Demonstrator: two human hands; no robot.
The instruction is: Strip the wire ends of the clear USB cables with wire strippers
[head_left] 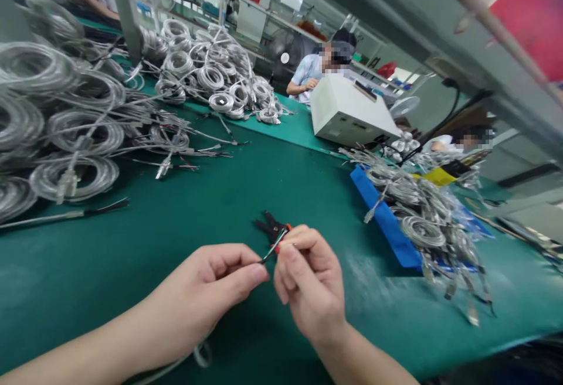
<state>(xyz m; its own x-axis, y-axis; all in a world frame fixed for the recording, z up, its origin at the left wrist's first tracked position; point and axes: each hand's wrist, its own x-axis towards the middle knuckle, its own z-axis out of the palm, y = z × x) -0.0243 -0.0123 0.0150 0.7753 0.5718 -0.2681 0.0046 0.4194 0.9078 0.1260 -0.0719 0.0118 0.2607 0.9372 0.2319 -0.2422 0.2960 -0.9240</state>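
We see the left hand (211,291) and right hand (308,282) meeting low over the green table (246,197), fingers of both pinched closed on the coloured wire ends (273,249) of one cable; black-and-red pliers (273,227) lie just behind.

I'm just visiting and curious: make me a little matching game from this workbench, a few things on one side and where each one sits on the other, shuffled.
Things:
1. thin coloured wires
2. white machine box
3. blue tray
4. coiled cable heaps

Places:
A. far side of the green mat, in front of a seated person
B. pinched between the left hand and right hand
C. along the left side of the bench
D. right of the hands, under a cable pile

Pairs: 1-B, 2-A, 3-D, 4-C
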